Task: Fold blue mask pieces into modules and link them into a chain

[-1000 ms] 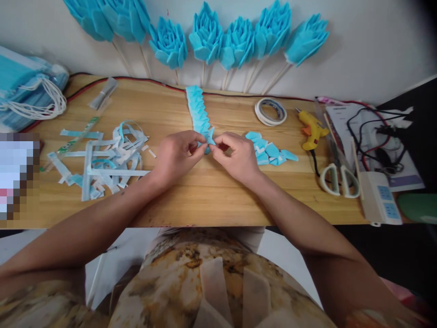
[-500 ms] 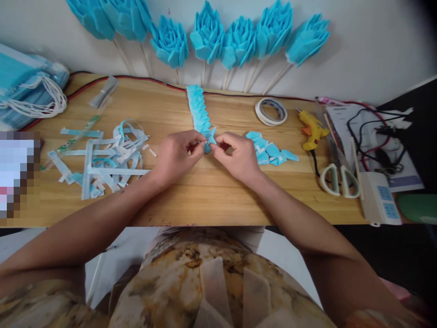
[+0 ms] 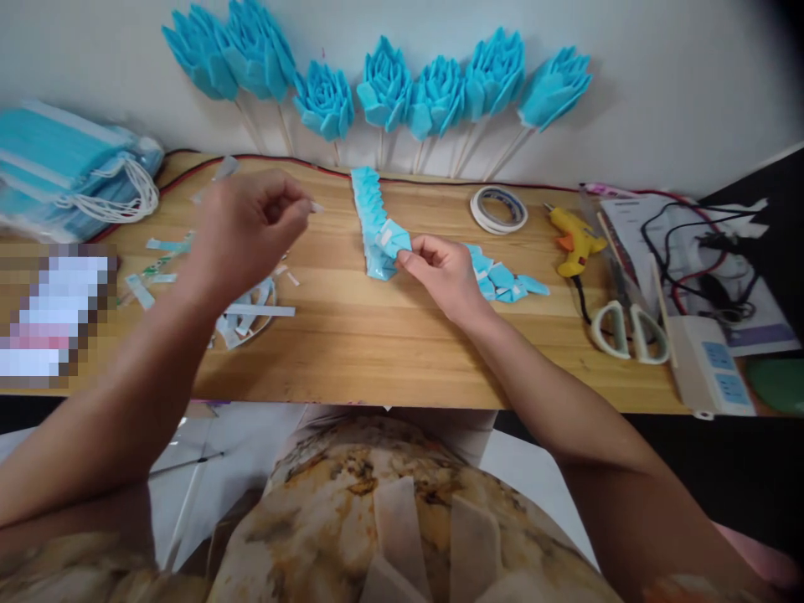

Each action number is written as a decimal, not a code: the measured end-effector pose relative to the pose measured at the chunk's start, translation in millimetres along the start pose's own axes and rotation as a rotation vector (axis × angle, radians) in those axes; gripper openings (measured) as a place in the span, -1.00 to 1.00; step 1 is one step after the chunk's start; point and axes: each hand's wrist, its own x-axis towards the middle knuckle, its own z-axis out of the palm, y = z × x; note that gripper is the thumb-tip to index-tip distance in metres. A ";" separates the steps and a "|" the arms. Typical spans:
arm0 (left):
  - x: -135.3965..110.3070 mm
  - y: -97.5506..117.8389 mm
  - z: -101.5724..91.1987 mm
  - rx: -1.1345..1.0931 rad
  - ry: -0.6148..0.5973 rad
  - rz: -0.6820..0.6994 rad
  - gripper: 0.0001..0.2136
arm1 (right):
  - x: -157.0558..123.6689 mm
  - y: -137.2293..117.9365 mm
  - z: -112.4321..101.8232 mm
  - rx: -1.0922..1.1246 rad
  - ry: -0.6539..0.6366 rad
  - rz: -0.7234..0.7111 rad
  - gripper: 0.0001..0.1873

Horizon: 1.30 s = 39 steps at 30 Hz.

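Note:
My right hand (image 3: 445, 272) pinches a folded light-blue fabric petal (image 3: 394, 238) with a small white patch on its face. The petal is held over the lower end of a pleated blue strip (image 3: 366, 197) that lies on the table. Raised to the left, my left hand (image 3: 248, 230) has thumb and finger closed on a tiny whitish strip (image 3: 318, 207), perhaps tape backing. Just right of my right hand lies a small pile of similar blue petals (image 3: 506, 281), partly hidden by it. Strip scraps (image 3: 251, 314) lie below my left hand, some covered by the arm.
Blue fabric flowers (image 3: 384, 88) on sticks lean against the wall. A tape roll (image 3: 498, 209), yellow glue gun (image 3: 573, 239), scissors (image 3: 630, 331) and power strip (image 3: 713, 368) lie right. Left are bagged blue masks (image 3: 75, 167) and a blurred-out screen (image 3: 56, 314).
My left hand has moved away from the petal, up and left, with the tiny whitish strip. My right hand keeps the petal, now turned with its white patch showing. The view has shifted slightly.

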 end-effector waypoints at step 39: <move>1.3 1.9 74.1 -0.603 -0.379 -0.150 -0.83 | 2.5 -6.4 -17.5 0.151 -0.237 0.106 -0.59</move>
